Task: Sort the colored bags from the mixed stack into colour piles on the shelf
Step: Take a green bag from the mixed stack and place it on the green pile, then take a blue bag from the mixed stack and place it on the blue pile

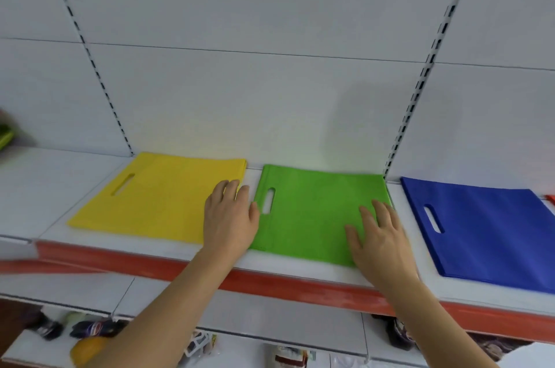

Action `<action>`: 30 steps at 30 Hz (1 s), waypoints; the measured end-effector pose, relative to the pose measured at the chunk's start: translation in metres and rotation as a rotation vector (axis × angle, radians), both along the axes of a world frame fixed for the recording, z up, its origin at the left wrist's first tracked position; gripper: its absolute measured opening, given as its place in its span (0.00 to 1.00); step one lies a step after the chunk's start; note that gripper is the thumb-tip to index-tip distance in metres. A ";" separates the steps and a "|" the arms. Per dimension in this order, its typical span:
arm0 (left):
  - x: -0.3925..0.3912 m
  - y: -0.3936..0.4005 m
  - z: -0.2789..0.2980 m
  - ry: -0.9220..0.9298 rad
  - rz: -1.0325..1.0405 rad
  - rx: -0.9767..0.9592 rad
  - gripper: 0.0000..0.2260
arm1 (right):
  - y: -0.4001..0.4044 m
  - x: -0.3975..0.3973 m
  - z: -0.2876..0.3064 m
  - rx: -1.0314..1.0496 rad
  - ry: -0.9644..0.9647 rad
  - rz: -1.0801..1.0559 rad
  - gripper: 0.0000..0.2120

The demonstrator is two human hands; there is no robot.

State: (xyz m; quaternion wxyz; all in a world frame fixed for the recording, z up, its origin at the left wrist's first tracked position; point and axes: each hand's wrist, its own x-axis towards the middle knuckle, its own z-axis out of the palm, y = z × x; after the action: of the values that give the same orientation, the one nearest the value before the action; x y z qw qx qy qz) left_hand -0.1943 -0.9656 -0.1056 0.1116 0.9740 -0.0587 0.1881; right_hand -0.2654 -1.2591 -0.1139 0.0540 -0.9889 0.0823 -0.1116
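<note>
**Both hands flat at the green pile**

The flat green non-woven bag with a cut-out handle slot (315, 211) lies on the white shelf with a red front edge (270, 283), directly under and between the hands. The left hand (229, 219) rests with straight fingers across the gap where the green bag's slotted edge meets the flat yellow non-woven bag (156, 196); it grips nothing. The right hand (380, 240) lies palm-down, fingers spread and straight, on the green bag's near corner at the end away from the slot — pressing, not pinching.

The green bag's long axis runs sideways from one hand to the other, slot end at the left hand. The flat blue non-woven bag (486, 232) sits just beyond the right hand, apart from the green one.

The mixed stack is probably the blurred colours far out past the left hand (4, 135) — so the left hand is nearer for the next reach.
</note>
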 end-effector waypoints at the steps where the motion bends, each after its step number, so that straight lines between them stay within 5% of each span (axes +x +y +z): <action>1: -0.006 0.006 -0.001 0.007 0.016 0.006 0.20 | 0.012 0.002 0.000 0.002 0.001 0.032 0.35; 11: -0.053 0.121 0.004 -0.054 0.149 0.001 0.23 | 0.159 0.008 0.010 0.023 -0.064 0.298 0.37; 30: -0.146 0.483 0.023 0.050 0.515 -0.003 0.30 | 0.546 0.004 0.029 -0.002 -0.076 0.683 0.38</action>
State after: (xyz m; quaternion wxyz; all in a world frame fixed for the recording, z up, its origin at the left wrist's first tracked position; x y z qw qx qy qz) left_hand -0.3405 -0.4827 -0.0827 0.0630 0.9610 0.1944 0.1863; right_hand -0.2617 -0.7126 -0.0845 0.0901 -0.9544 -0.2560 -0.1242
